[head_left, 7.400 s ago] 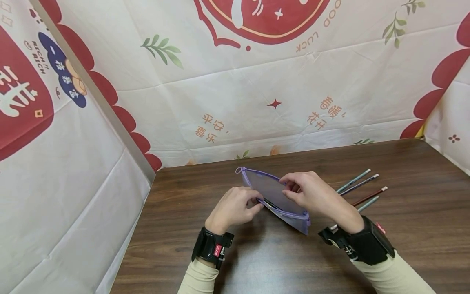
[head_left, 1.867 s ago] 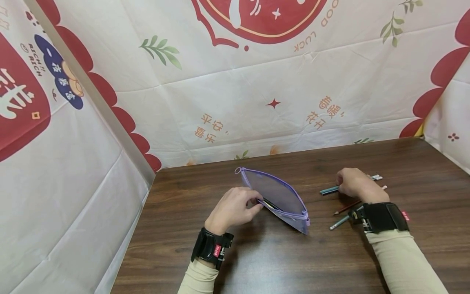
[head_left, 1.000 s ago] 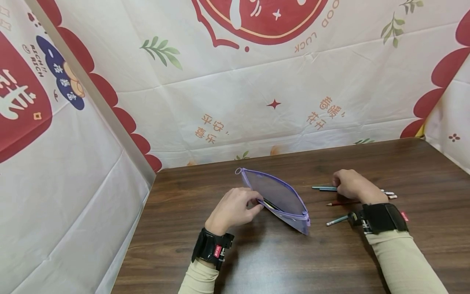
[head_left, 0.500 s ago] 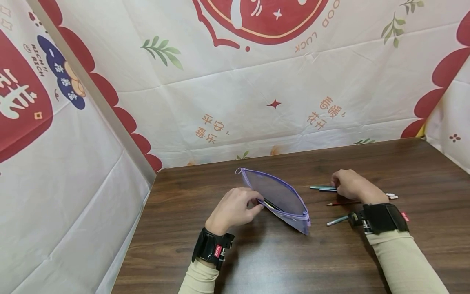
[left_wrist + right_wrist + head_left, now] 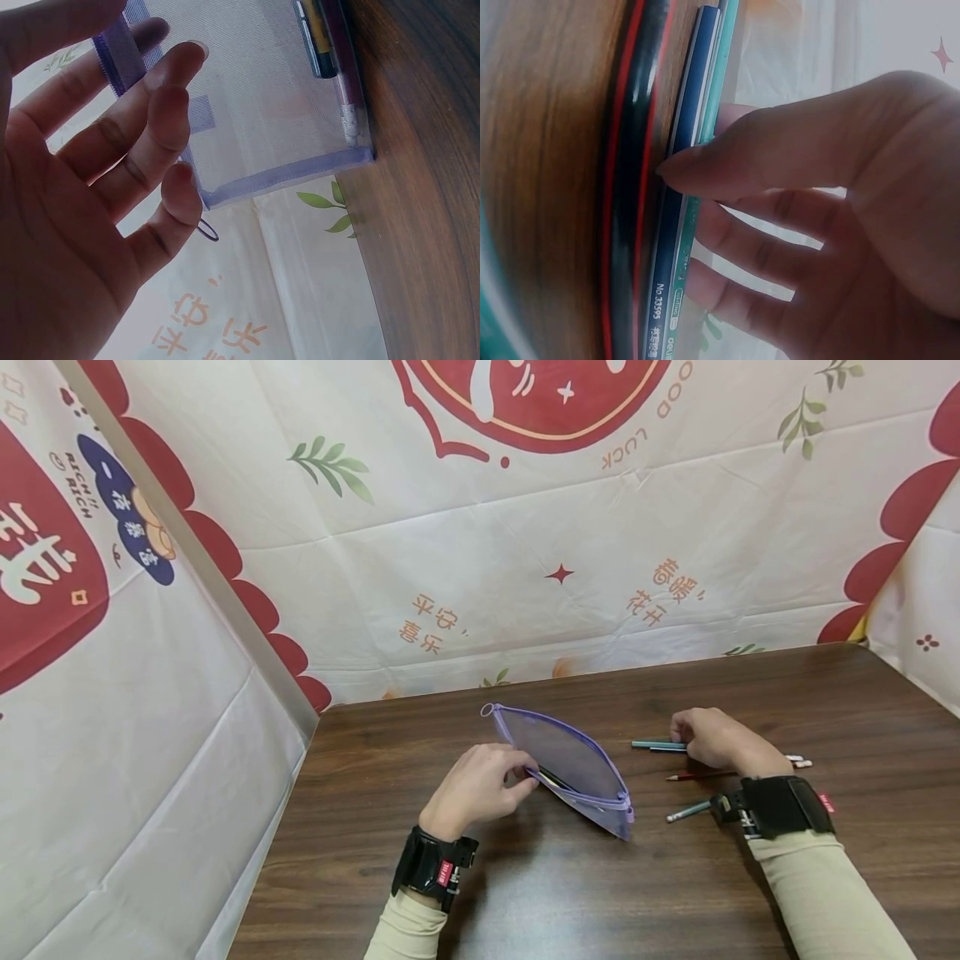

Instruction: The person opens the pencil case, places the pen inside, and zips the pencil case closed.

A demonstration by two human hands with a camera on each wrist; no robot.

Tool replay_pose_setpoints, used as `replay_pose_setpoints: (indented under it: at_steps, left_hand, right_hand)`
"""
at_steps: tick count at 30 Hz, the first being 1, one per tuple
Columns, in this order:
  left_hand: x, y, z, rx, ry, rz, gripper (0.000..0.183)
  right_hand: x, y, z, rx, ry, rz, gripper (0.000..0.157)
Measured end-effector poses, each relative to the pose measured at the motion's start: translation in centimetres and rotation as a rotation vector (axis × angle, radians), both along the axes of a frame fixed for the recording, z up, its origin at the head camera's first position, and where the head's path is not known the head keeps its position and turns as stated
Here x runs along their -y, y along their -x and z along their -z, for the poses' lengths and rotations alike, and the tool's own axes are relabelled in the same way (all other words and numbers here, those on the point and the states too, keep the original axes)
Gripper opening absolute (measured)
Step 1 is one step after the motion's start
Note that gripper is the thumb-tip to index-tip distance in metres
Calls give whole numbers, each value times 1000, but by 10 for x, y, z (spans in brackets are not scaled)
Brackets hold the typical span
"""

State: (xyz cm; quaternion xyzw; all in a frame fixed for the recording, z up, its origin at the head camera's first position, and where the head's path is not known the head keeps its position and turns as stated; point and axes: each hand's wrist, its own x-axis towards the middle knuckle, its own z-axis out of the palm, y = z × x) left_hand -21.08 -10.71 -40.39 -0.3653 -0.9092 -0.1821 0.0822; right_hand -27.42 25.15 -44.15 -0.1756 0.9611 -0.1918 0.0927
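My left hand [image 5: 480,789] pinches the near edge of a purple mesh zip pencil pouch [image 5: 573,752], whose mouth gapes. Inside it, pens and a pencil [image 5: 346,97] show through the mesh in the left wrist view. Over on the right, my right hand [image 5: 720,739] pinches a dark blue pencil [image 5: 682,142] and a teal pencil [image 5: 724,52] side by side, thumb on the blue one and fingers behind the teal one. Just nearer lies a red-and-black striped pencil [image 5: 634,180]. Another teal pencil [image 5: 688,812] with an eraser end is partly hidden under my right wrist.
The brown wooden table [image 5: 360,877] runs back to a printed white cloth [image 5: 510,543] hanging behind it. More cloth [image 5: 150,760] hangs along the left side. A zipper pull ring [image 5: 487,709] sticks out from the pouch's far left corner.
My right hand has gone from the pouch's mouth to the pencils on the right. The pencils have turned to lie more crosswise and shifted slightly left. My left hand has stayed on the pouch.
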Motion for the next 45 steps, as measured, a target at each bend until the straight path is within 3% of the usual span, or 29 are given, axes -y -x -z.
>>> replay_pose_setpoints:
  at_steps: [27, 45]
  left_hand:
    - [1, 0, 0, -8, -11, 4, 18]
    - [0, 0, 0, -16, -5, -2, 18]
  right_hand:
    - [-1, 1, 0, -46, -4, 5, 25]
    - [8, -7, -22, -156, 4, 7, 26]
